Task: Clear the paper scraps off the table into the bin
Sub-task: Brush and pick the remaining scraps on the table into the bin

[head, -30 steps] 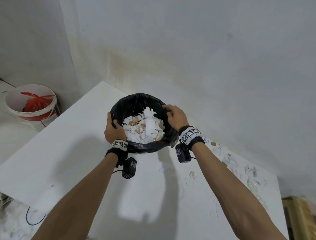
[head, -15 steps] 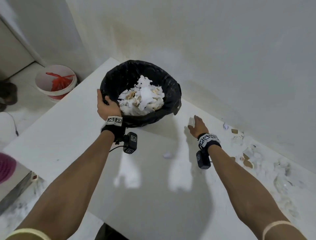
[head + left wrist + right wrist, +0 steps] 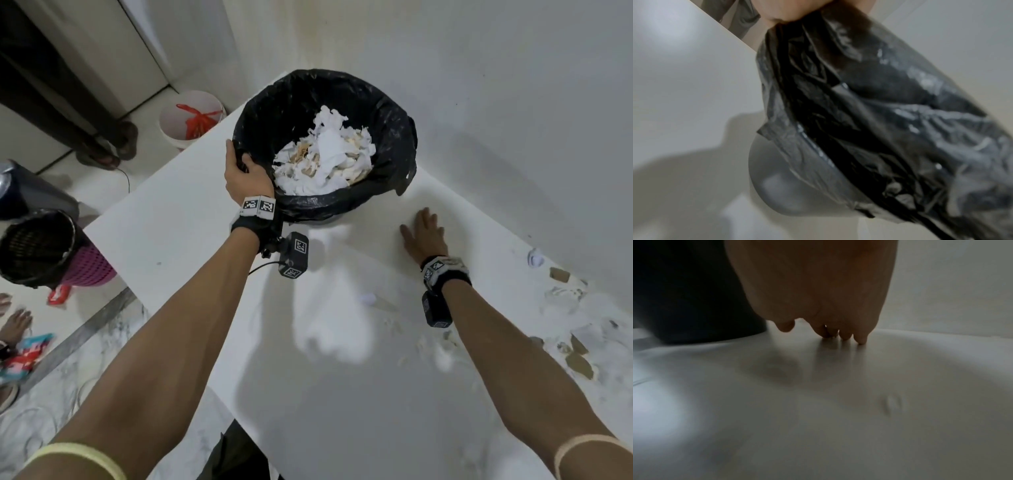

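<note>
A bin (image 3: 383, 116) lined with a black plastic bag (image 3: 879, 113) stands at the far corner of the white table (image 3: 178, 219), with white and tan paper scraps (image 3: 325, 157) piled inside. My left hand (image 3: 245, 174) grips its near-left rim, thumb over the edge. My right hand (image 3: 423, 233) lies flat with straight fingers on the tabletop just right of the bin; its fingertips (image 3: 860, 339) touch the surface and hold nothing. Loose paper scraps (image 3: 575, 356) are strewn along the table's right side, with a small white crumpled bit (image 3: 367, 298) between my arms.
The wall (image 3: 479, 85) closes the table's far and right sides. On the floor at left are a white bucket (image 3: 191, 116) with a red bag, a pink basket (image 3: 51, 253) lined in black, and another person's feet and legs.
My right hand let go of the bin's rim and came down flat onto the table to its right. My left hand kept hold of the rim. The view has tilted downward.
</note>
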{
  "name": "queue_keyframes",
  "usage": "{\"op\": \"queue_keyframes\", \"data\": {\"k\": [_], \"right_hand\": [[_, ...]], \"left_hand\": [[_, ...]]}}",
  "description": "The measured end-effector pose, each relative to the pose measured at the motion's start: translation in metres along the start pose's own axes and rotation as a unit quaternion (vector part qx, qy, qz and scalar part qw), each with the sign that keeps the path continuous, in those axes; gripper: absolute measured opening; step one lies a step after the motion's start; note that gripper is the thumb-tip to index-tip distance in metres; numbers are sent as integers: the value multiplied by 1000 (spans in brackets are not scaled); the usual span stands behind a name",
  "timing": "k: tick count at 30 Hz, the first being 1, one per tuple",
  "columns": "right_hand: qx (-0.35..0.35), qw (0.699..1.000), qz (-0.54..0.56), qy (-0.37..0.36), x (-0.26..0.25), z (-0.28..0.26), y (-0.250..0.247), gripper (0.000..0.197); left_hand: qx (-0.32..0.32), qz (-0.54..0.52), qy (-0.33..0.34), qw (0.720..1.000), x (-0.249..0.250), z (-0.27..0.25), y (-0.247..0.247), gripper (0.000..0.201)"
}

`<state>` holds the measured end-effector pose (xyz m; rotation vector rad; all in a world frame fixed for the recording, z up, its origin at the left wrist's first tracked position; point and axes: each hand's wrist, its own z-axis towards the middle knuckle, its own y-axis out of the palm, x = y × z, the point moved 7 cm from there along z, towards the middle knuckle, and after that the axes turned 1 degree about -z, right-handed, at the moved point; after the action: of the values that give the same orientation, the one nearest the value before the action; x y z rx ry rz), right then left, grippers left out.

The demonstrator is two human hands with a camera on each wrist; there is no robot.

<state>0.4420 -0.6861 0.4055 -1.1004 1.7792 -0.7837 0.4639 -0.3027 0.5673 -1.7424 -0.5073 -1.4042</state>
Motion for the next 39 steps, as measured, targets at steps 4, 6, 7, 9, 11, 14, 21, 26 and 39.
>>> {"op": "queue_keyframes", "data": {"k": [4,6,7,9,11,14,21,26,39], "right_hand": [[-24,988,-73,-134,-44,-60,51,69],[-29,981,-86,-170,-60,-91,71,68],[-32,978,-94,-185,-65,-104,78,66],[-34,968,-107,-225,-66,-125,86,57],[15,960,-106,-260,-64,-146,80,43],[92,970,-73,-215,-45,-174,69,33],[58,998,-17,-2,-5,-180,57,22],[182,981,64,11,-33,-199,-42,17],[271,946,126,-125,-196,-190,-102,28]], "left_hand": [[-9,5,1,1000,1,-1,0,41],[-17,10,4,1000,2,-1,-2,41],[-20,11,5,1000,2,-2,-4,41],[-28,10,4,1000,0,-3,-5,42],[-42,11,6,999,0,-5,-7,42],[-70,17,13,997,0,-9,-13,42],[-88,25,18,996,-5,-15,-32,42],[-115,12,24,993,-7,-19,-45,42],[-127,-34,6,991,-11,-32,-71,42]]}}
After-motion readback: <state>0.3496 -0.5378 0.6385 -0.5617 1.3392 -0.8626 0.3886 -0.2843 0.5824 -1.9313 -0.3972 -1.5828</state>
